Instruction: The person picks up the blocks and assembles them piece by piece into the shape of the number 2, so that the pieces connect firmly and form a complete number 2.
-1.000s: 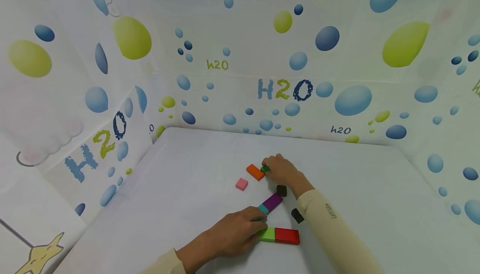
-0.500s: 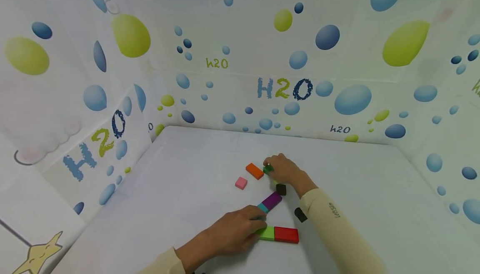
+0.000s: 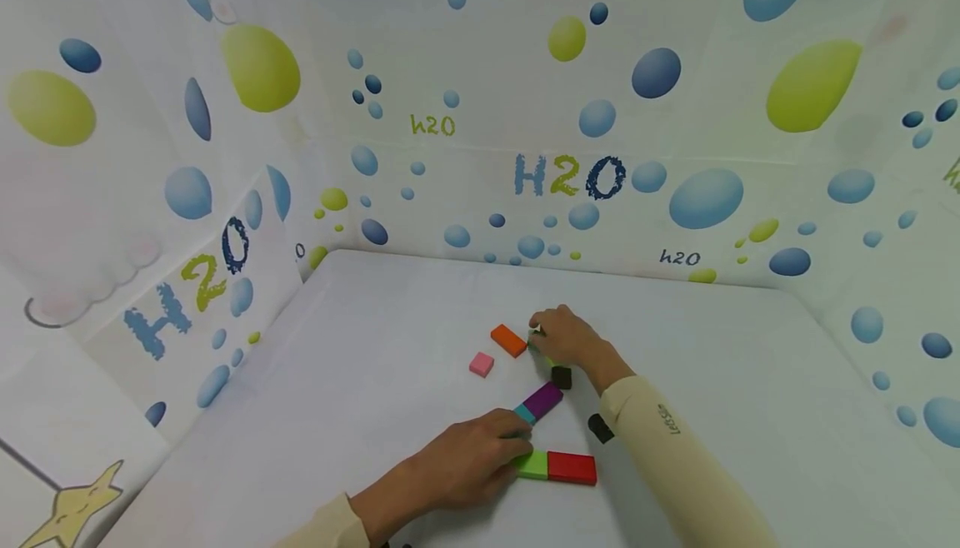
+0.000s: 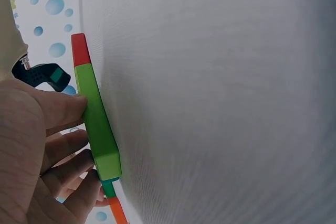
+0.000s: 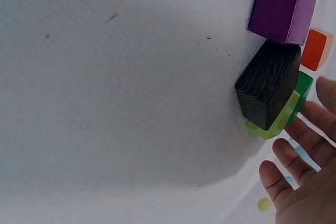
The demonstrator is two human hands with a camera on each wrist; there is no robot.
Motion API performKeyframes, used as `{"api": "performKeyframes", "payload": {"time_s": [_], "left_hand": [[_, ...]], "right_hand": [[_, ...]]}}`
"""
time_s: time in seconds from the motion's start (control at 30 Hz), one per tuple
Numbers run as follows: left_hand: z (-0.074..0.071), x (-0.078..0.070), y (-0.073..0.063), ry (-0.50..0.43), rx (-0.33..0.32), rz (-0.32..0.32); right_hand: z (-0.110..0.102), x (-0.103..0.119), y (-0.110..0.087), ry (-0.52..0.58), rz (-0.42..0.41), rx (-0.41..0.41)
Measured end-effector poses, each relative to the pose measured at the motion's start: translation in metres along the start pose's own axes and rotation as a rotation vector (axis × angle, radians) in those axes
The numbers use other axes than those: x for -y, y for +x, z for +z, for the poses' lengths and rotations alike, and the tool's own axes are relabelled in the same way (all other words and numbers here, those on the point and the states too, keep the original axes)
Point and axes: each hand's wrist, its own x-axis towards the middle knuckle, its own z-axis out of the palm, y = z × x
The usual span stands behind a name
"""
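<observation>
My left hand [image 3: 476, 460] rests beside the lime-green block [image 3: 532, 465], its thumb against the side in the left wrist view; the fingers lie near a blue-teal block [image 3: 524, 414]. A red block [image 3: 572, 468] continues that lime block's row. The teal block's far end meets a purple block [image 3: 543, 401], with a black block [image 5: 270, 85] at the purple one's other end. My right hand [image 3: 566, 336] is at a dark green block [image 5: 303, 88], which adjoins a second lime block [image 5: 273, 127]. Its fingers are spread, loosely bent, in the right wrist view.
An orange block [image 3: 508, 341] lies just left of the right hand, with a pink block [image 3: 482, 365] nearer me. A black wrist device [image 4: 50, 75] hangs from the right sleeve. Printed white sheeting [image 3: 465, 198] stands behind the white table surface [image 3: 375, 348].
Between the right fingers, the dark green block shows less than before in the head view, and the hand shifts very slightly. The left hand keeps its place by the blocks.
</observation>
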Motion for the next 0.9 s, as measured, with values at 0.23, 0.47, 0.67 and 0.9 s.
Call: {"api": "performKeyframes", "payload": {"time_s": [0.23,0.47,0.67,0.9], "left_hand": [[0.0011,0.0007,-0.0003,-0.009,-0.003,0.002],[0.0027,0.0005,0.0013,-0.025,0.008,-0.007],[0.0030,0.0016,0.0007,-0.028,0.025,-0.019],[0.0035,0.0010,0.0006,-0.016,0.011,-0.012]], "right_hand": [[0.0007,0.0001,0.0014,0.002,0.044,0.002],[0.0023,-0.0071,0.0057,0.042,0.060,0.007],[-0.0004,-0.0075,0.0038,0.085,0.086,0.011],[-0.0024,-0.0048,-0.0001,0.099,0.081,0.001]]}}
